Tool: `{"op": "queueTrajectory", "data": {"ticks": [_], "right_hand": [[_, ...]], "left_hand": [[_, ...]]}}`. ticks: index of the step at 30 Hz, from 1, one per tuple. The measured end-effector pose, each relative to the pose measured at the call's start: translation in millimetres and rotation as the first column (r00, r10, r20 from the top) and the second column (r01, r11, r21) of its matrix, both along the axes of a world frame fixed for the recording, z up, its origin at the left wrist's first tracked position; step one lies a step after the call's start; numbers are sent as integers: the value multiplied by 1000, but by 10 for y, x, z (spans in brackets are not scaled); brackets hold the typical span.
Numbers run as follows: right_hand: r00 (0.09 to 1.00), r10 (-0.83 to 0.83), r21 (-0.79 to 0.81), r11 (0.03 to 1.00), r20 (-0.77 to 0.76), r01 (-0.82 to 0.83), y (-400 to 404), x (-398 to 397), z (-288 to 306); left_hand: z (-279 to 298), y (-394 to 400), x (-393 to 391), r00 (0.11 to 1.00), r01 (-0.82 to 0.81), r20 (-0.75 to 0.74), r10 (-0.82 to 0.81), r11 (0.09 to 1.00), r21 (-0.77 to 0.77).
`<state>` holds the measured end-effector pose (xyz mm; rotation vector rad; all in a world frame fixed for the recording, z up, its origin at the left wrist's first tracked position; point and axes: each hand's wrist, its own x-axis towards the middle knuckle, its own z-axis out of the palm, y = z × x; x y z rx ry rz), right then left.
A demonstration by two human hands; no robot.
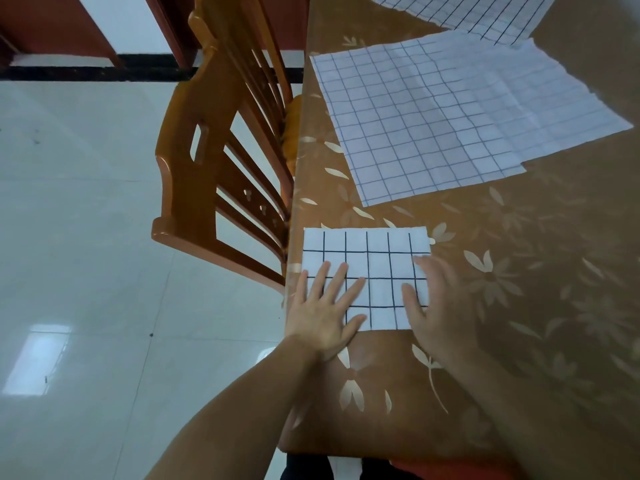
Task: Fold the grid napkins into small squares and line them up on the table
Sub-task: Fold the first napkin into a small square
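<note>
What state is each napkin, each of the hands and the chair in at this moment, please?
Folded napkin: folded small, flat by the table's near edge, under both hands.
Large napkin: unfolded, creased, lying flat.
Far napkin: unfolded, partly out of frame.
Left hand: fingers straight, pressing the folded napkin.
Right hand: flat, blurred, on its right side.
Chair: upright, against the table.

Folded napkin (367,265) near table (519,306) edge, unfolded napkin (450,116) behind.

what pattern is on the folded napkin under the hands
White with a dark grid, on the folded napkin; head view.
</note>
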<state>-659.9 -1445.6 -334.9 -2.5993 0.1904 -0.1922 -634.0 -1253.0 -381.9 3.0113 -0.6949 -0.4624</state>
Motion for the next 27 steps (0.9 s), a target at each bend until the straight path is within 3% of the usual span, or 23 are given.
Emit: {"op": "queueTrajectory", "data": {"ticks": [2,4,6,9,20,27], "right_hand": [[967,254,24,967,-21,-254,426,-87,-35],[924,369,20,929,-98,-369,845,-69,-154],[938,315,-8,948,-143,-319,1034,41,-294],[960,193,-54,977,-202,-208,903,149,-467],[924,244,-307,892,-293,-333,-64,148,-517],[910,263,-378,845,-321,-378,-273,173,-522]], "left_hand": [[17,7,-14,1000,15,-5,-15,1000,18],[-13,24,-29,1000,-7,18,7,999,44],[-51,33,-28,996,-94,1,94,996,4],[-44,2,-17,999,-49,-6,49,999,-12],[16,-6,-30,999,-17,43,17,1000,-6],[85,3,-20,1000,-4,-16,5,1000,4]]}}
